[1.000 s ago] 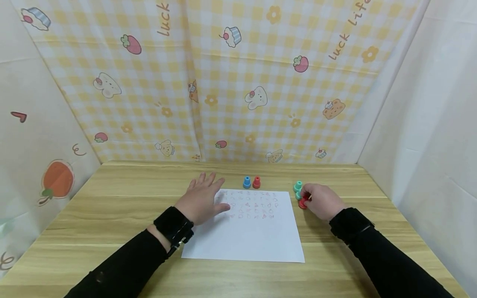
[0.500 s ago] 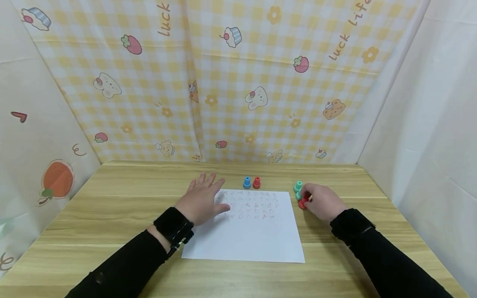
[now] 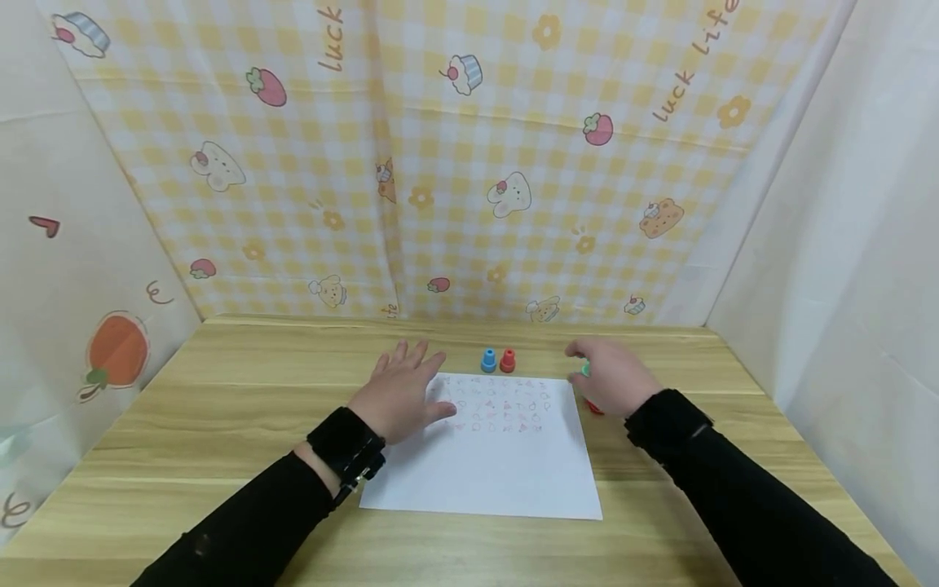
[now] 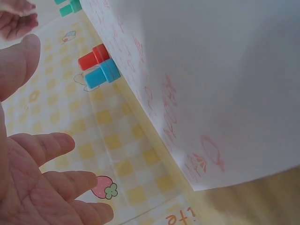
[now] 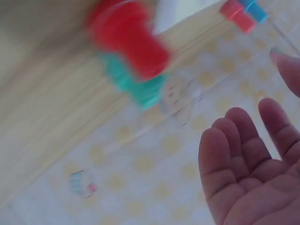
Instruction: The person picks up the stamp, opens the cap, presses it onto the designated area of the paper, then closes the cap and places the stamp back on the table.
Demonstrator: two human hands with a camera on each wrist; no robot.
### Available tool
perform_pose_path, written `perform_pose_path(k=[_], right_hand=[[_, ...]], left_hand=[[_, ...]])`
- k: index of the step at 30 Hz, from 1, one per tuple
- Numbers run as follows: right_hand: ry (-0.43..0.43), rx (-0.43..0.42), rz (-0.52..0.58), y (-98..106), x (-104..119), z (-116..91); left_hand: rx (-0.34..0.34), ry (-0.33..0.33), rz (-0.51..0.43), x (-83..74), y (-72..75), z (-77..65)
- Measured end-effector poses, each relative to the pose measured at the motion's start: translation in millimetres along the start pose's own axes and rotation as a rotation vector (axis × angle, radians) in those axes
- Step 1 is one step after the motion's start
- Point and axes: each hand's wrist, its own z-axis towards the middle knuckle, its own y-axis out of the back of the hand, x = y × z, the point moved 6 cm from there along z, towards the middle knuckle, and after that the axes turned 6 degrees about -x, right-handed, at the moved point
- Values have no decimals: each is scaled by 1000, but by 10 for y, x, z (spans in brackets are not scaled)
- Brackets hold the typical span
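Note:
My left hand (image 3: 399, 395) is spread with straight fingers over the upper left of a white paper sheet (image 3: 484, 477); whether it touches cannot be told. Rows of small red printed shapes mark the sheet. Past its right edge, my right hand (image 3: 616, 377) is above a red stamp (image 5: 129, 37) and green stamps (image 5: 133, 82), thumb and fingers apart and nothing between them. From the head, that hand mostly hides these stamps. A blue stamp (image 3: 488, 360) and another red stamp (image 3: 508, 360) stand side by side beyond the sheet's far edge.
The wooden table (image 3: 220, 456) ends at a yellow checked curtain (image 3: 455, 163) at the back. White cloth (image 3: 844, 269) hangs on the right, and printed white cloth (image 3: 66, 269) on the left.
My right hand has let go of the red stamp and moved up and slightly left, its fingers parting. The left hand stays in place. The head view has shifted slightly.

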Motion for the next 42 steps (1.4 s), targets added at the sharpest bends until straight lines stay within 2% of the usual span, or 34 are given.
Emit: perform_pose_path(k=[6, 13, 22, 34, 42], right_hand=[[59, 45, -29, -173, 337, 272], [103, 76, -68, -350, 535, 545], [68, 131, -96, -488, 528, 727], [82, 126, -106, -566, 518, 812], [52, 126, -103, -612, 511, 842]], left_hand=[[-3, -2, 5, -7, -28, -12], [0, 8, -5, -6, -22, -11], [1, 14, -12, -3, -42, -9], [-4, 14, -17, -14, -13, -22], [-7, 12, -17, -17, -13, -26]])
